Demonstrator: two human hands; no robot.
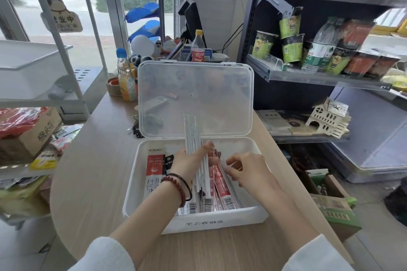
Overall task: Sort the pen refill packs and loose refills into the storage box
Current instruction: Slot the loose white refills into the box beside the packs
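Loose refills point(192, 136) in left hand point(189, 160) over storage box point(132, 187).

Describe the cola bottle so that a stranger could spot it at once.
Start at the white storage box open on the wooden table and look past its raised clear lid. The cola bottle stands there, upright. Its yellow cap and red label set it apart from the blue-capped bottle further left.

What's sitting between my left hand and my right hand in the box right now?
Red refill packs lie between the left hand, which grips the loose refills, and the right hand, inside the storage box; the head view shows it.
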